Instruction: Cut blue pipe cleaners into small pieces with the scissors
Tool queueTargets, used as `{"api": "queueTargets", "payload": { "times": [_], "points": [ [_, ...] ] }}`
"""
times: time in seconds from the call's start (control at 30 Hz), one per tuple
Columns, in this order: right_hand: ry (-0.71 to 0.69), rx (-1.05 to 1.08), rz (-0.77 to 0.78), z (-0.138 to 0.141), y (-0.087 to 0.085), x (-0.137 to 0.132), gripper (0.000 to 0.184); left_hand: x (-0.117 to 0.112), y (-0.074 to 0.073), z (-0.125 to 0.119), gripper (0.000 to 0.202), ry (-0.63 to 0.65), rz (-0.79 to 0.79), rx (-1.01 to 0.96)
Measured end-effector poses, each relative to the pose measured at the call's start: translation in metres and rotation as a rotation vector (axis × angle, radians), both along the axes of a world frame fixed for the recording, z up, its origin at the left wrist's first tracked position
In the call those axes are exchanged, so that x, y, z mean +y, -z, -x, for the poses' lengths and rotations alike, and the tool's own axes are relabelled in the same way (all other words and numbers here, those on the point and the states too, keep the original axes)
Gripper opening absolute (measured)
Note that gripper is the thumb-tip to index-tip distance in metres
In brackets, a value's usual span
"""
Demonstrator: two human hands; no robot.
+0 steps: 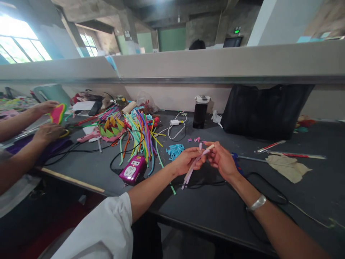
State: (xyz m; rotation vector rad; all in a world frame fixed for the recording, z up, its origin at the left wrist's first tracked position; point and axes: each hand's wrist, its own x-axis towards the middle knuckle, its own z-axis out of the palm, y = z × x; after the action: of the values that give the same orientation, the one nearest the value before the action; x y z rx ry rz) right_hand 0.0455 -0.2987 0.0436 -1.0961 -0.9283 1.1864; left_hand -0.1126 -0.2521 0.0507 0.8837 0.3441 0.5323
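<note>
My left hand [190,160] is closed around several pale lilac and cream chenille stems [189,174], whose lower ends hang above the dark table. With its fingers pinched, my right hand [222,160] grips the upper ends of the same stems, close to the left fingertips. One cream tip and one lilac tip stick out between the hands. Just beyond my left hand lies a pile of short blue pieces [175,151], with a few small pink pieces [198,139] farther back. A blue tool [237,163] is partly hidden behind my right wrist.
Bundled coloured stems [142,133] and a purple power socket [133,169] lie to the left. A bottle [201,113] and black bag [264,113] stand at the back. A cloth [288,167] and cables lie right. At far left, a co-worker's hands [50,131] hold a pink-and-yellow piece.
</note>
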Motion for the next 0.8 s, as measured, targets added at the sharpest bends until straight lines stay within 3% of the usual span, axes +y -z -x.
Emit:
{"api": "queueTargets", "payload": {
  "times": [0.1,0.27,0.4,0.63,0.8],
  "points": [
    [-0.029,-0.036,0.004,0.003,-0.002,-0.003,0.05,0.004,-0.001,0.0,0.02,-0.126,0.018,-0.12],
    [-0.319,-0.283,0.122,0.017,-0.003,-0.011,0.046,0.01,-0.007,0.002,0.029,-0.308,0.063,-0.266],
    [-0.42,-0.359,0.186,0.026,-0.001,-0.016,0.045,0.011,-0.007,0.005,0.029,-0.296,0.07,-0.294],
    [-0.445,-0.282,0.256,0.027,-0.002,-0.018,0.047,0.015,-0.001,0.009,0.029,-0.174,0.091,-0.188],
    [-0.519,-0.329,0.249,0.031,-0.004,-0.02,0.047,0.019,-0.003,0.01,0.018,-0.259,0.059,-0.205]
  ]
}}
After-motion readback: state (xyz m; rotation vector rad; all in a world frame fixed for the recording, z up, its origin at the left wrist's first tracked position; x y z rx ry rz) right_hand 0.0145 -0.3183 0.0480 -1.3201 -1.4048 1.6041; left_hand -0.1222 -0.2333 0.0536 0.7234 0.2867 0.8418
